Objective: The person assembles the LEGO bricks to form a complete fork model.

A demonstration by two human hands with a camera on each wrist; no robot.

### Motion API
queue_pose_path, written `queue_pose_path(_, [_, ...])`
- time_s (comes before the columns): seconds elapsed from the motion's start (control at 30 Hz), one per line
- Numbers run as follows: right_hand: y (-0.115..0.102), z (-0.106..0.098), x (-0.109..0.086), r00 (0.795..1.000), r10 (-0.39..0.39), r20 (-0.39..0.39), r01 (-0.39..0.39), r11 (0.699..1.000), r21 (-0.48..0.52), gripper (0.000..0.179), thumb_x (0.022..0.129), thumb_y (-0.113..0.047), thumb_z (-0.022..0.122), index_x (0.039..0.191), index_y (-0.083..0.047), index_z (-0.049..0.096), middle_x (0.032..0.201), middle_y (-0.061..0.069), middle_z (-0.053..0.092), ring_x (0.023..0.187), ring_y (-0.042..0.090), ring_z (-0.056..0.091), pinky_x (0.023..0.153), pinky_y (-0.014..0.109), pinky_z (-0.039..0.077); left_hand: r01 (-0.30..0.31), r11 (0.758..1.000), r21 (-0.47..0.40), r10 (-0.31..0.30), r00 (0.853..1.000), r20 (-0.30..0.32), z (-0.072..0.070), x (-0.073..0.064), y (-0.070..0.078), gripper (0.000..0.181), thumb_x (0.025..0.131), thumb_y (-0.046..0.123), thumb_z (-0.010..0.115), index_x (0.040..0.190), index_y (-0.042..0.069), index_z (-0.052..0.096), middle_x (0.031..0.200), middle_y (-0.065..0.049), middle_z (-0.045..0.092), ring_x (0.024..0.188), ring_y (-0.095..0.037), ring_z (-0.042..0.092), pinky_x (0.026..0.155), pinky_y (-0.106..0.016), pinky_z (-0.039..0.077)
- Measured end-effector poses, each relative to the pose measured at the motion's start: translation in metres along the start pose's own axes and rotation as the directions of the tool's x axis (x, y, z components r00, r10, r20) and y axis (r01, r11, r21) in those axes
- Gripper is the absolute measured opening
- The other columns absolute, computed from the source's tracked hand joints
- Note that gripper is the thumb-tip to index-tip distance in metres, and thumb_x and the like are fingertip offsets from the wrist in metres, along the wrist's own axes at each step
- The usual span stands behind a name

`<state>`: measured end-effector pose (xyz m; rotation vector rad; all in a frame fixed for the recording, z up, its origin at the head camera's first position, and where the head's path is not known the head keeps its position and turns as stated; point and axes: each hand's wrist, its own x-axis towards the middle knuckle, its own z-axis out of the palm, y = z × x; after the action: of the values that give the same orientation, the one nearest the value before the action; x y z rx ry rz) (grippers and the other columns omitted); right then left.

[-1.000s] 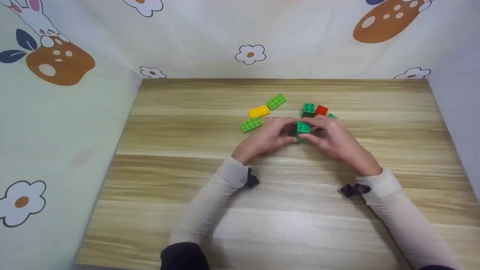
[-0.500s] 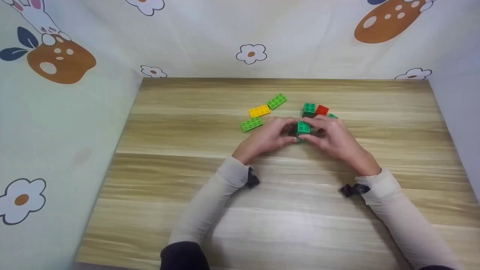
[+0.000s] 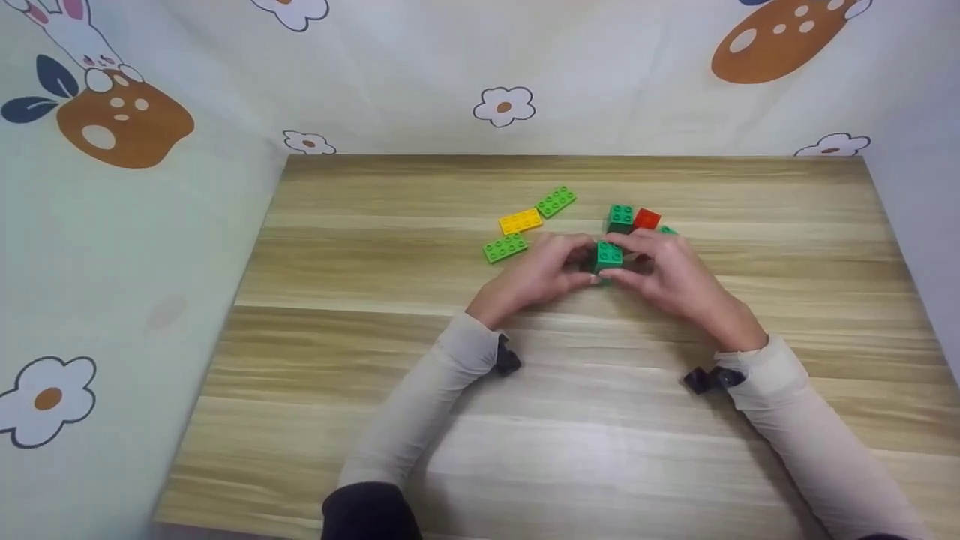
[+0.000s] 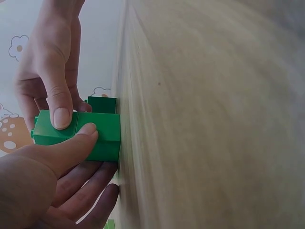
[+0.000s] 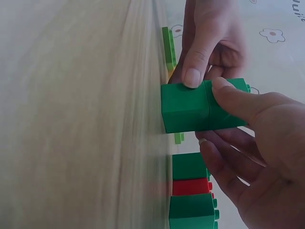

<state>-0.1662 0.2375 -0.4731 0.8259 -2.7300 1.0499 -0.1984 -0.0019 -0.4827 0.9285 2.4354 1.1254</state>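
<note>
Two green toy building bricks stand stacked on the table, the upper brick [image 3: 609, 255] showing its studs and the lower brick [image 5: 185, 112] resting on or just at the tabletop. My left hand [image 3: 541, 268] grips the lower one, thumb on its near face. From the other side my right hand [image 3: 671, 277] pinches the upper one between thumb and fingers. A thin seam runs between both bricks in the wrist views. Behind the right fingers sit another green brick [image 3: 621, 217], a red brick [image 3: 646, 219] and a further green brick [image 5: 192, 212], mostly hidden in the head view.
Left of the hands lie a yellow flat brick [image 3: 520, 221] and two light green flat bricks, one nearer [image 3: 505, 247] and one farther [image 3: 556, 202]. The wooden table [image 3: 360, 247] meets a patterned cloth wall [image 3: 405, 82] at the back.
Both hands keep the same hold on the stacked green bricks. The whole head view has shifted very slightly; nothing else visibly moves.
</note>
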Motion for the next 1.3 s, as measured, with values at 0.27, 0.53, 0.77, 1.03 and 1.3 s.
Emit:
queue_pose_path(0.27, [-0.005, 0.005, 0.000, 1.000, 0.007, 0.007, -0.007, 1.000, 0.002, 0.047, 0.094, -0.025, 0.087, 0.137, -0.013, 0.074, 0.122, 0.007, 0.079, 0.100, 0.019, 0.075, 0.087, 0.041, 0.064, -0.007, 1.000, 0.021, 0.007, 1.000, 0.001, -0.001, -0.004, -0.002, 0.045, 0.100, 0.019, 0.080, 0.141, 0.010, 0.067, 0.139, -0.004, 0.074, 0.127, -0.014, 0.070, 0.115, -0.027, 0.054])
queue_pose_path(0.53, [-0.012, 0.008, 0.016, 1.000, 0.020, 0.021, -0.020, 1.000, -0.001, 0.046, 0.098, -0.025, 0.083, 0.139, -0.010, 0.069, 0.125, 0.007, 0.074, 0.106, 0.022, 0.074, 0.092, 0.045, 0.065, 0.063, 0.995, 0.079, -0.059, 0.996, -0.063, -0.016, -0.015, -0.005, 0.059, 0.100, 0.019, 0.081, 0.152, 0.008, 0.058, 0.149, -0.008, 0.067, 0.137, -0.021, 0.063, 0.123, -0.037, 0.049])
queue_pose_path(0.77, [-0.007, 0.003, 0.041, 0.997, 0.078, -0.021, -0.078, 0.996, -0.037, 0.050, 0.101, -0.030, 0.079, 0.144, -0.008, 0.065, 0.132, 0.014, 0.071, 0.120, 0.033, 0.068, 0.104, 0.055, 0.058, 0.088, 0.994, 0.071, -0.073, 0.978, -0.193, -0.040, -0.031, -0.018, 0.050, 0.097, 0.011, 0.081, 0.144, 0.005, 0.064, 0.143, -0.013, 0.071, 0.135, -0.027, 0.066, 0.119, -0.039, 0.052])
queue_pose_path(1.03, [0.013, 0.000, 0.067, 0.993, 0.090, -0.072, -0.096, 0.991, -0.088, 0.049, 0.099, -0.028, 0.083, 0.140, -0.005, 0.069, 0.128, 0.018, 0.075, 0.116, 0.038, 0.071, 0.105, 0.056, 0.055, 0.155, 0.982, 0.112, -0.116, 0.948, -0.295, -0.059, -0.054, -0.038, 0.038, 0.097, 0.011, 0.081, 0.133, 0.004, 0.072, 0.136, -0.012, 0.074, 0.128, -0.029, 0.067, 0.117, -0.043, 0.052])
queue_pose_path(1.3, [0.023, 0.001, 0.076, 0.990, 0.127, -0.056, -0.132, 0.986, -0.100, 0.050, 0.101, -0.027, 0.080, 0.142, -0.003, 0.067, 0.128, 0.018, 0.075, 0.115, 0.036, 0.073, 0.101, 0.055, 0.060, 0.197, 0.973, 0.116, -0.154, 0.939, -0.308, -0.067, -0.068, -0.053, 0.032, 0.096, 0.014, 0.084, 0.126, 0.004, 0.075, 0.129, -0.011, 0.077, 0.123, -0.027, 0.069, 0.115, -0.043, 0.053])
